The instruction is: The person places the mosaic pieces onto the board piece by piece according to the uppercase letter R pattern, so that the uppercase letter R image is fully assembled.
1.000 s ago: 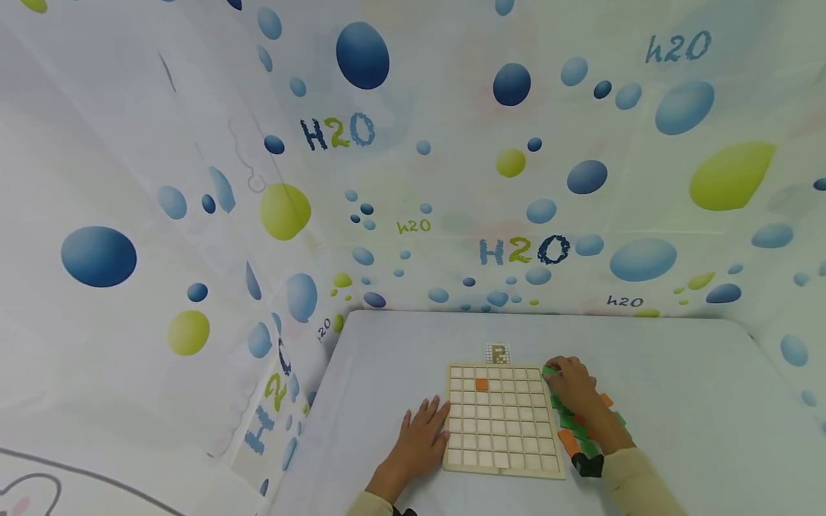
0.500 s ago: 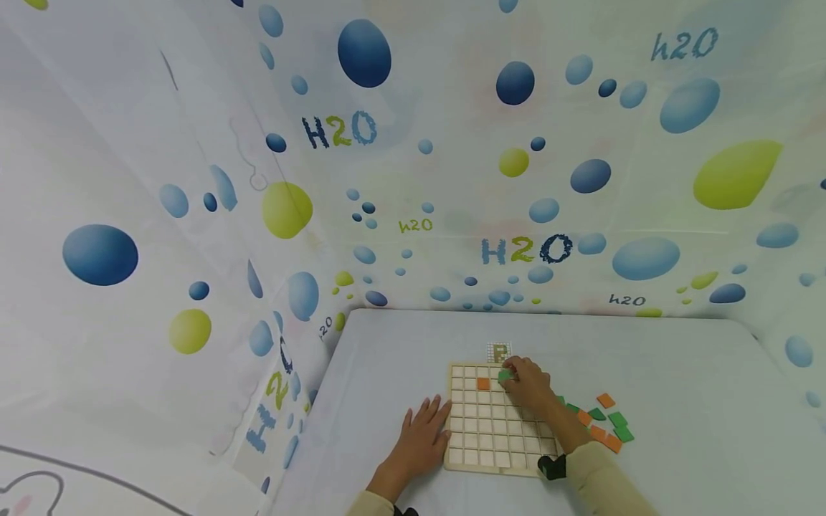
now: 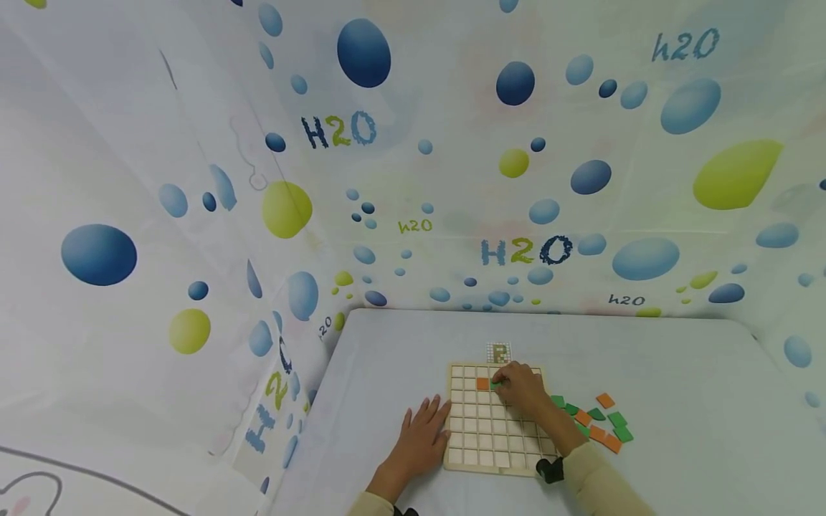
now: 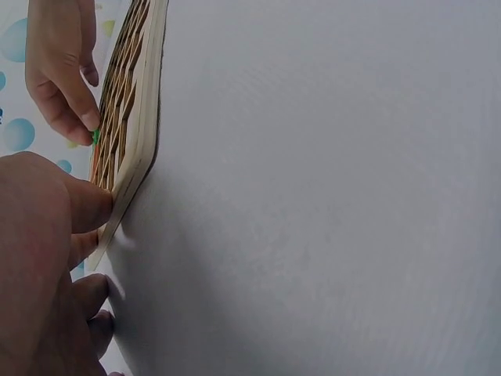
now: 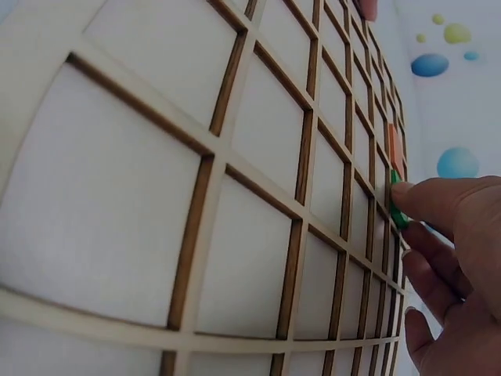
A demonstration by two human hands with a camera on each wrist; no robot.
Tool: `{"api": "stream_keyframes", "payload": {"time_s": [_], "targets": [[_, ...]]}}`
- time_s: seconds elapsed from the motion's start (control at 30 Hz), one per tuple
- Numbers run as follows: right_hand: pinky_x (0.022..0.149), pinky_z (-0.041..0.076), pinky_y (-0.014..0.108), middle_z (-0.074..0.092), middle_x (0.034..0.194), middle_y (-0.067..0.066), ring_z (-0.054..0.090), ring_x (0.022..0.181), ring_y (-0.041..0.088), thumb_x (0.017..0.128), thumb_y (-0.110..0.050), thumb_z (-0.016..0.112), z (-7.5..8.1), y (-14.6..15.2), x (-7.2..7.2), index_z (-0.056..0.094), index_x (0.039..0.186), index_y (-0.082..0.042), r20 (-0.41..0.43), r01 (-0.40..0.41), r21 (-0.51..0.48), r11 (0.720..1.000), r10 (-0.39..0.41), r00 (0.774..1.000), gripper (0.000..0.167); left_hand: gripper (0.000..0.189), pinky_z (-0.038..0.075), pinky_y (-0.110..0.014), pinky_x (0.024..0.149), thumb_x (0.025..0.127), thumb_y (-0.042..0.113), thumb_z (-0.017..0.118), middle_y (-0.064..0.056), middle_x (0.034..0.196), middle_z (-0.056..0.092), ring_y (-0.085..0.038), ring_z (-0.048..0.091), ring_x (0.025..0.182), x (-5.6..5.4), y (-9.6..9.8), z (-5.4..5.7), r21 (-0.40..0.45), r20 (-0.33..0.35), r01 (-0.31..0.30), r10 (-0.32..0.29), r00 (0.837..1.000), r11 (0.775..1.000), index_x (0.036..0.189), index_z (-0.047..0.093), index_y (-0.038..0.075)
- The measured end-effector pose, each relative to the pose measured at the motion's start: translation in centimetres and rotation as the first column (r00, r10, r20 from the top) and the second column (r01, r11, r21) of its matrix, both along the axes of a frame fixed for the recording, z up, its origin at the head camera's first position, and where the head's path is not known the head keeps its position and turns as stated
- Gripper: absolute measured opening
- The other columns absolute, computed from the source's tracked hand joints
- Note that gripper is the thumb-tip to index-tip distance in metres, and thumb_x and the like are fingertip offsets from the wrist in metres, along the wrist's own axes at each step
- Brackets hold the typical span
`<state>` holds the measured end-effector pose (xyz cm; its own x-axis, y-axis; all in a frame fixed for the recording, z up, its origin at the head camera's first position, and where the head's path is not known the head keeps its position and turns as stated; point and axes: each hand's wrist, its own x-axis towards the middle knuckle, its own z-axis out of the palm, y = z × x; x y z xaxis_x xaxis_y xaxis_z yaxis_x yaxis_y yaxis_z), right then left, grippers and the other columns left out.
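A wooden grid board (image 3: 477, 430) lies on the table, divided into square cells. An orange tile (image 3: 482, 384) sits in one cell of its second row. Just right of that, my right hand (image 3: 520, 387) pinches a green tile (image 5: 398, 205) between thumb and fingers at the neighbouring cell. Whether the tile is fully down in the cell I cannot tell. My left hand (image 3: 421, 437) rests flat with spread fingers at the board's left edge; in the left wrist view its thumb (image 4: 92, 205) touches the frame.
A small pattern card (image 3: 499, 352) with a coloured grid lies just beyond the board's far edge. To the board's right are scattered loose green tiles (image 3: 617, 418) and orange tiles (image 3: 605, 400). A printed cloth (image 3: 413, 179) hangs behind the white table (image 3: 677, 387).
My right hand has picked a green tile from the right side and carried it left over the board, to beside the orange tile. My left hand has stayed in place.
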<state>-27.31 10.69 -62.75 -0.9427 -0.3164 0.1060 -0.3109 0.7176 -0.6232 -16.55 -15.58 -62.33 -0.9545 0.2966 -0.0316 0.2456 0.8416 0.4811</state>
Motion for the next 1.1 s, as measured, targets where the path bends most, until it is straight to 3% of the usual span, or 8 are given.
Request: {"api": "stream_keyframes", "payload": {"time_s": [0.2, 0.4, 0.57, 0.7, 0.8, 0.97, 1.03, 1.1], "targets": [[0.082, 0.052, 0.059, 0.068, 0.109, 0.005, 0.064, 0.103, 0.033, 0.095, -0.009, 0.076, -0.2, 0.2, 0.3, 0.076, 0.096, -0.019, -0.057, -0.009, 0.039, 0.999, 0.011, 0.998, 0.010, 0.055, 0.021, -0.073, 0.122, 0.108, 0.025, 0.052, -0.017, 0.168, 0.039, -0.044, 0.033, 0.156, 0.0, 0.0, -0.1, 0.011, -0.013, 0.004, -0.004, 1.000, 1.000, 0.161, 0.044, 0.014], [0.080, 0.052, 0.059, 0.068, 0.109, 0.007, 0.065, 0.101, 0.033, 0.095, -0.010, 0.077, -0.2, 1.0, 1.0, 0.077, 0.100, -0.017, -0.105, -0.002, 0.012, 1.000, 0.003, 0.994, 0.009, 0.056, 0.020, -0.075, 0.121, 0.108, 0.026, 0.052, -0.018, 0.168, 0.039, -0.045, 0.032, 0.156, -0.1, 0.0, -0.5, 0.022, -0.016, 0.010, -0.009, 1.000, 1.000, 0.162, 0.044, 0.014], [0.086, 0.050, 0.067, 0.068, 0.118, 0.013, 0.064, 0.109, 0.039, 0.099, -0.016, 0.072, -0.1, 3.6, 1.6, 0.077, 0.112, -0.014, -0.055, 0.068, 0.011, 0.998, -0.067, 0.996, 0.014, 0.056, 0.020, -0.072, 0.122, 0.108, 0.027, 0.051, -0.016, 0.169, 0.038, -0.042, 0.032, 0.157, -0.1, 0.0, -0.5, 0.003, -0.004, 0.010, -0.010, 1.000, 1.000, 0.162, 0.043, 0.016], [0.082, 0.048, 0.068, 0.066, 0.122, 0.021, 0.062, 0.112, 0.045, 0.101, -0.021, 0.068, 0.5, 7.1, 2.5, 0.074, 0.118, -0.008, -0.016, 0.156, 0.008, 0.988, -0.156, 0.988, 0.022, 0.055, 0.022, -0.075, 0.120, 0.108, 0.025, 0.052, -0.020, 0.166, 0.041, -0.046, 0.035, 0.154, 0.0, 0.0, -0.3, 0.019, -0.033, 0.019, -0.018, 0.999, 1.000, 0.161, 0.045, 0.013], [0.080, 0.046, 0.067, 0.064, 0.123, 0.028, 0.060, 0.112, 0.049, 0.101, -0.023, 0.068, 0.8, 10.1, 3.3, 0.070, 0.123, -0.002, -0.001, 0.265, 0.030, 0.964, -0.266, 0.964, 0.030, 0.054, 0.022, -0.078, 0.117, 0.108, 0.023, 0.053, -0.024, 0.164, 0.042, -0.050, 0.036, 0.152, 0.2, 0.0, -0.1, 0.045, -0.051, 0.025, -0.023, 0.998, 0.999, 0.159, 0.046, 0.010], [0.082, 0.042, 0.069, 0.061, 0.118, 0.033, 0.058, 0.107, 0.051, 0.098, -0.030, 0.070, 0.9, 15.1, 4.4, 0.061, 0.126, 0.006, 0.078, 0.478, 0.105, 0.872, -0.487, 0.870, 0.047, 0.055, 0.021, -0.076, 0.120, 0.108, 0.024, 0.052, -0.022, 0.166, 0.040, -0.048, 0.033, 0.154, 0.0, 0.1, 0.0, 0.031, -0.020, 0.020, -0.019, 1.000, 0.999, 0.161, 0.044, 0.011], [0.082, 0.042, 0.070, 0.061, 0.114, 0.033, 0.058, 0.103, 0.050, 0.097, -0.035, 0.072, 0.8, 16.6, 4.7, 0.060, 0.125, 0.008, 0.128, 0.510, 0.131, 0.850, -0.524, 0.842, 0.053, 0.055, 0.020, -0.073, 0.122, 0.109, 0.025, 0.052, -0.019, 0.168, 0.038, -0.045, 0.032, 0.156, -0.1, 0.1, 0.0, 0.008, -0.002, 0.011, -0.011, 1.000, 1.000, 0.162, 0.043, 0.012], [0.081, 0.042, 0.069, 0.061, 0.108, 0.031, 0.059, 0.099, 0.047, 0.096, -0.037, 0.074, 0.6, 17.7, 5.0, 0.060, 0.121, 0.008, 0.179, 0.494, 0.154, 0.856, -0.516, 0.838, 0.054, 0.056, 0.018, -0.071, 0.124, 0.109, 0.026, 0.051, -0.016, 0.170, 0.036, -0.042, 0.030, 0.158, -0.2, 0.1, -0.2, -0.009, 0.018, 0.002, -0.002, 1.000, 1.000, 0.163, 0.041, 0.014]]}}
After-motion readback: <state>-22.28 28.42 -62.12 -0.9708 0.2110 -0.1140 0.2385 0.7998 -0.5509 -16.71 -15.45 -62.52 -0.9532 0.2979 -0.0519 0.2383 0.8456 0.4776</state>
